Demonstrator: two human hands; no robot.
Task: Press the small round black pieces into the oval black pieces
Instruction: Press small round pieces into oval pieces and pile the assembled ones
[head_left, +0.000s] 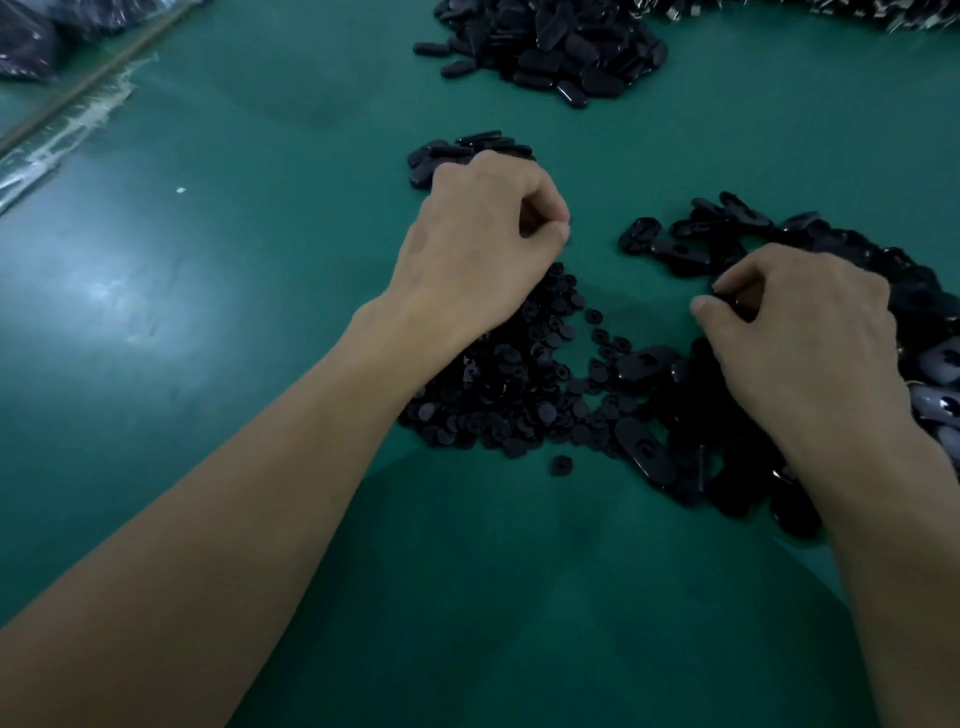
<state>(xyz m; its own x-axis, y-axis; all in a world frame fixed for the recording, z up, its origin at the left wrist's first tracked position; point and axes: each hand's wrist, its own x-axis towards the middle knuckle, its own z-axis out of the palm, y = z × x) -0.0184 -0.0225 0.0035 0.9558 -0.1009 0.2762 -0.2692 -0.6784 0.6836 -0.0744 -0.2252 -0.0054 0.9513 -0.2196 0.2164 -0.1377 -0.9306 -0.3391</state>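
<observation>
Our left hand (483, 234) hangs curled over the small round pieces (509, 384) heaped on the green surface (234, 312). We cannot tell whether its grip holds anything. Our right hand (800, 322) pinches a black piece (729, 301) beside the oval pieces (685, 249).

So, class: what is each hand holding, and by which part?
Right hand pinches a black piece by its edge. Left hand: fingertips pinched; contents cannot be told.
</observation>
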